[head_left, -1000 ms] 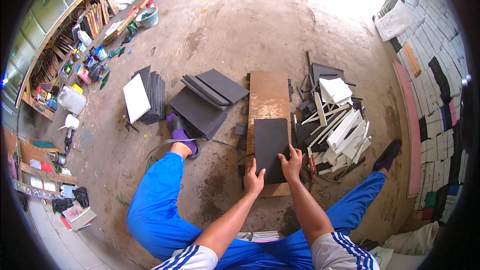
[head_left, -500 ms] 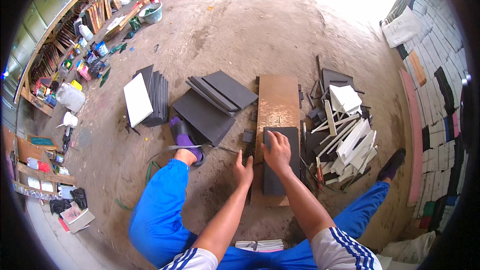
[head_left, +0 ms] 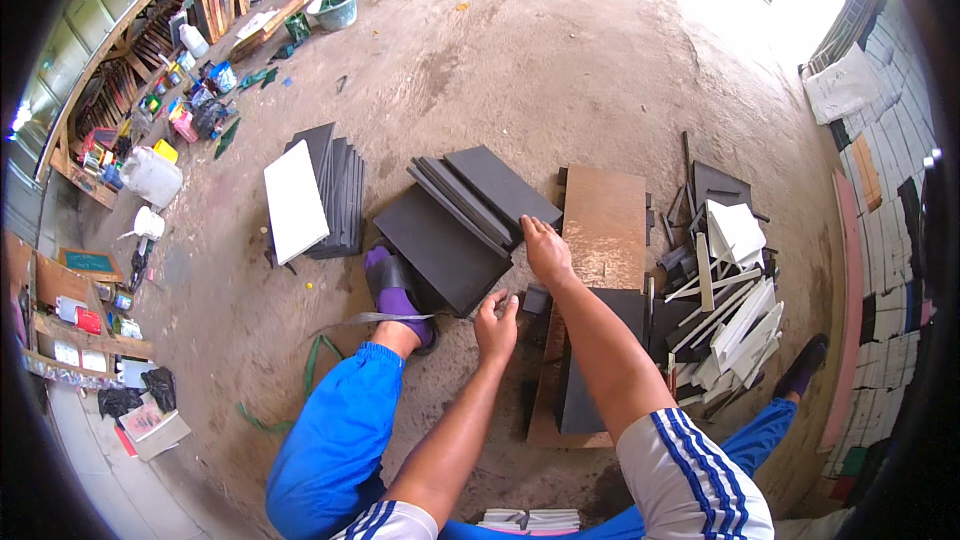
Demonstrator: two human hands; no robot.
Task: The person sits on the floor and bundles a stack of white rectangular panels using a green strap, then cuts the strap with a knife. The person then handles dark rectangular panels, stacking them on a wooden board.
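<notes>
Dark grey foam-like sheets [head_left: 440, 245] lie in an overlapping, fanned pile left of a brown wooden board [head_left: 605, 210]. At the pile's right corner is my right hand [head_left: 548, 252], its extended fingertips at the edge of the upper sheets; whether they press on it I cannot tell. My left hand [head_left: 495, 330] hovers by the pile's near corner, thumb and fingers apart, holding nothing. Across the near part of the board rests another dark rectangular piece [head_left: 590, 390], partly covered by my right forearm. Small dark offcuts [head_left: 537, 298] sit beside the board's left edge.
White and dark offcut strips [head_left: 730, 310] are heaped right of the board. A stack of dark sheets with a white sheet [head_left: 295, 202] on it stands at left. My left foot [head_left: 395, 290] is against the pile, a grey strap [head_left: 350, 319] beside it. White stacks [head_left: 880, 290] line the right wall.
My right hand has left the dark piece on the board and moved left to the sheet pile. My left hand has moved from the board's edge toward the pile's near corner. The view has shifted.
</notes>
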